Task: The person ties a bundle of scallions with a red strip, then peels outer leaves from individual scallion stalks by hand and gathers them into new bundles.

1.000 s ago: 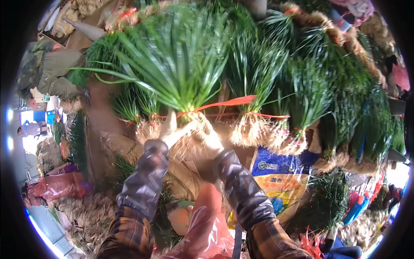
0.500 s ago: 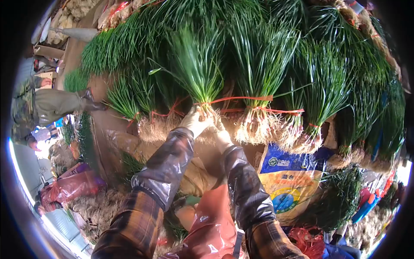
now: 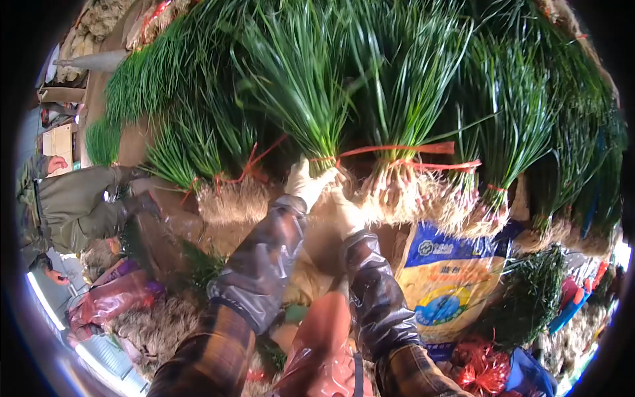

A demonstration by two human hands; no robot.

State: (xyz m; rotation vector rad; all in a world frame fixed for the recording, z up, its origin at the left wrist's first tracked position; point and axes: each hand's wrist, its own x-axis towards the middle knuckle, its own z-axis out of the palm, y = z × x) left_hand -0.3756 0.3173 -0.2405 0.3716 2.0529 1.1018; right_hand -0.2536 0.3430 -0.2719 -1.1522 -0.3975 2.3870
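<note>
A bunch of green onions (image 3: 305, 92) stands with its leaves pointing away from me, tied near the base with red twine. My left hand (image 3: 307, 185), in a pale glove, is closed around its lower stems just at the tie. My right hand (image 3: 348, 213), gloved as well, grips the pale roots beside it, its fingertips partly hidden by them. Just to the right, another tied bunch (image 3: 397, 119) shows whitish bulbs and roots, and a loose end of red twine (image 3: 423, 148) lies across it.
More green onion bunches (image 3: 509, 112) line both sides and the back. A blue and yellow printed sack (image 3: 450, 284) lies front right, near red plastic twine (image 3: 481, 367). Another person's leg (image 3: 79, 205) is at the left, by a red plastic-covered bundle (image 3: 112, 298).
My view has shifted slightly, and the held bunch's leaves have spread and tilted a little. Both hands stay at its base. The person at left appears farther into view.
</note>
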